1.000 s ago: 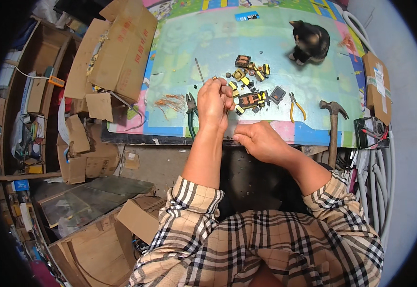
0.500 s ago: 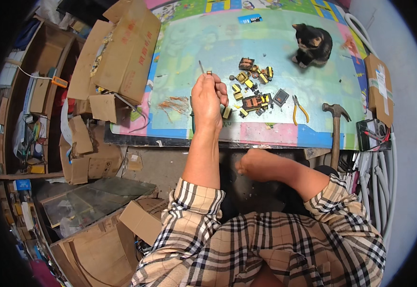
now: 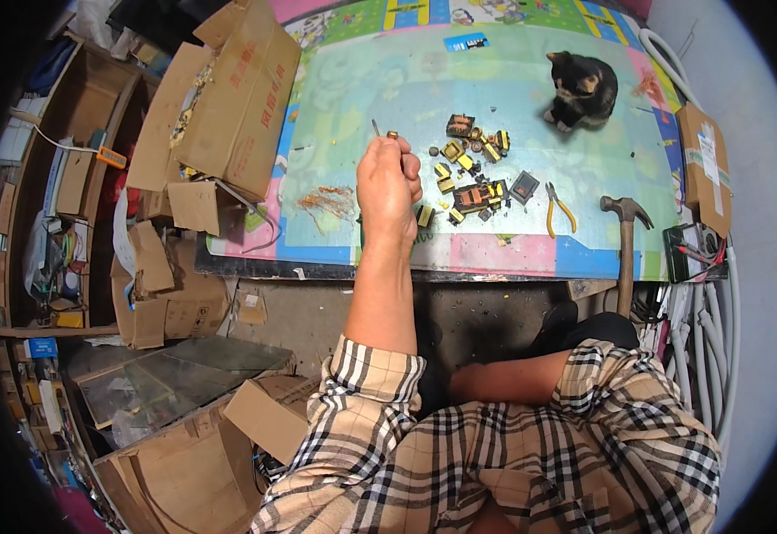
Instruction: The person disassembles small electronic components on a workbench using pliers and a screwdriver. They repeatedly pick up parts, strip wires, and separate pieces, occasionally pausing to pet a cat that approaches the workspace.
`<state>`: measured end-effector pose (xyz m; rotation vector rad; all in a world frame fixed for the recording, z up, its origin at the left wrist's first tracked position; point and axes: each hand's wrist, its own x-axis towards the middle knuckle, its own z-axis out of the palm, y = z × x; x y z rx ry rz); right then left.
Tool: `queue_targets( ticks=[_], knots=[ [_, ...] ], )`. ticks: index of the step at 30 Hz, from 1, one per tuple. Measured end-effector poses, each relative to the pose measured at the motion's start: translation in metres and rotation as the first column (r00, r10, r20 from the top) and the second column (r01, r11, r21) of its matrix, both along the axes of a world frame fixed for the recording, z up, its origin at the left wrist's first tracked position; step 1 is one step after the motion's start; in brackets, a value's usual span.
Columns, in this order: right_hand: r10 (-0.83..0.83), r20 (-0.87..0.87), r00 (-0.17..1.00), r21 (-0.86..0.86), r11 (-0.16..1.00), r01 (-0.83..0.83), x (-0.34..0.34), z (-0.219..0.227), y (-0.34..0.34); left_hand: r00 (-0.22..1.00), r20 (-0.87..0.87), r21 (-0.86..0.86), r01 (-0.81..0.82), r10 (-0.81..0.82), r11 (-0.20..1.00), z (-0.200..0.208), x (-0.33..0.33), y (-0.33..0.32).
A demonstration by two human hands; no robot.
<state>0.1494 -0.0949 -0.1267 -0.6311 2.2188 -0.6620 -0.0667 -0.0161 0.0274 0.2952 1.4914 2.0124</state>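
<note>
- Metal rod is sticking out from the far side of your left hand, over the table; a small copper-coloured part is showing beside it.
- Your left fingers are gripping the rod in a curled fist.
- Black and yellow parts are lying just right of that fist, copper wires to its left.
- Pliers and a hammer are resting farther right; a cat is sitting beyond.
- Your right hand is staying near your lap, its finger state impossible to tell.
</note>
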Motion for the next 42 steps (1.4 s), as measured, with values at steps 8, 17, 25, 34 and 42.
queue_targets(
  ticks=[8,17,25,34,42],
  knots=[
    [-0.77,-0.29,0.568,-0.091,0.613,0.785,-0.062,0.079,0.136,0.998,0.036,0.036,0.058,-0.06,0.998,-0.007,0.015,0.005],
    [-0.477,0.804,0.354,-0.558,-0.4,0.727,-0.056,0.114,0.197,0.995,-0.05,-0.01,0.088,-0.089,0.996,-0.022,0.031,0.019],
    [-0.847,0.504,0.168,-0.574,-0.183,0.798,-0.048,0.131,0.205,0.996,-0.058,0.034,0.075,-0.073,0.997,-0.023,0.03,0.023],
    [-0.913,0.317,0.258,-0.567,0.036,0.823,-0.063,0.114,0.162,0.992,-0.019,0.029,0.123,-0.122,0.992,-0.023,0.041,0.026],
    [-0.682,-0.357,0.639,-0.269,0.73,0.629,-0.043,0.074,0.114,0.989,-0.027,0.016,0.147,-0.147,0.989,-0.021,0.033,0.024]
  ],
)
